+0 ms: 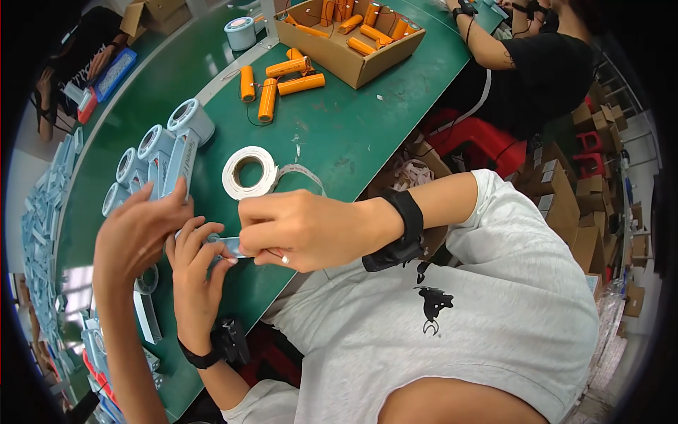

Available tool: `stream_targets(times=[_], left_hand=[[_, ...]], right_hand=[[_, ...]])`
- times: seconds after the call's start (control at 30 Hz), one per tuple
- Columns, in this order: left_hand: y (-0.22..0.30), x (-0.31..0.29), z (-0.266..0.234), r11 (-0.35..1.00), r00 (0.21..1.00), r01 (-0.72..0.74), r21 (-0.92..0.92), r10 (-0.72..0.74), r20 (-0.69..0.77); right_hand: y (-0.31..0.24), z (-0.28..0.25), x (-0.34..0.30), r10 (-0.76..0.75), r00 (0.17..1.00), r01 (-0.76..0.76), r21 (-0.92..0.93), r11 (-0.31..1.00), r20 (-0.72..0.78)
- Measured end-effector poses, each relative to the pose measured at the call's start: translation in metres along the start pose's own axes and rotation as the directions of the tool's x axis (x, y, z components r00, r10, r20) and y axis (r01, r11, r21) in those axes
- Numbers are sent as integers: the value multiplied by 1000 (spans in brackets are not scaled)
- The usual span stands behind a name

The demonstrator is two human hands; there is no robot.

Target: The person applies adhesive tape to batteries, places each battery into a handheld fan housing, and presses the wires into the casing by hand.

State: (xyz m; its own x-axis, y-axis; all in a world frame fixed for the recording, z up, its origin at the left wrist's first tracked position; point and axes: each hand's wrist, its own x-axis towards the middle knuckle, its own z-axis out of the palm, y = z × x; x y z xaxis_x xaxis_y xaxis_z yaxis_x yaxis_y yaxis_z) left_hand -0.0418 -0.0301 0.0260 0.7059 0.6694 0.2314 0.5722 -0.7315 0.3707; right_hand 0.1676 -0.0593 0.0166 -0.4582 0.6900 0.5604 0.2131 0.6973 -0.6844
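Between my hands is a light blue plastic housing (229, 246), mostly covered by fingers. My left hand (192, 272) curls around its round end, with thumb and fingertips pressed on it. The fingers of my right hand (300, 230) are closed at its other end; a small white bit and a thin dark wire show beneath them. Just beyond lies a roll of white tape (250, 173), its loose strip trailing toward my right hand. At the left, another person's hand (138, 230) reaches past mine beside a row of light blue round-headed housings (155, 143).
Orange cylindrical batteries (266, 100) with wires lie on the green table (321, 131), near a cardboard box (367, 67) of more batteries. A single housing (241, 34) stands at the back. Many light blue parts (42, 233) are heaped at far left. Co-workers sit across and at right.
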Motion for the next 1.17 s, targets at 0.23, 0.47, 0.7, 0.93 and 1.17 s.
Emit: stream_targets(times=[0.23, 0.47, 0.7, 0.93, 1.17], left_hand=[[-4, 2, 11, 977, 964, 60, -203, -110, -241], [-5, -3, 16, 947, 939, 129, -293, -212, -272], [-7, -1, 22, 957, 937, 101, -272, -184, -297], [-11, -5, 18, 856, 891, 202, -476, -362, -273], [-18, -3, 24, 882, 886, 172, -439, -333, -323]], right_hand=[[-8, -3, 8, 27, 979, 38, -314, 949, 202], [-14, 7, 3, 48, 977, 49, -432, 900, 209], [-3, 7, 0, 12, 984, 56, -372, 927, 176], [8, -9, 46, 95, 830, -2, -168, 986, 550], [19, 5, 63, 270, 681, 84, -439, 894, 681]])
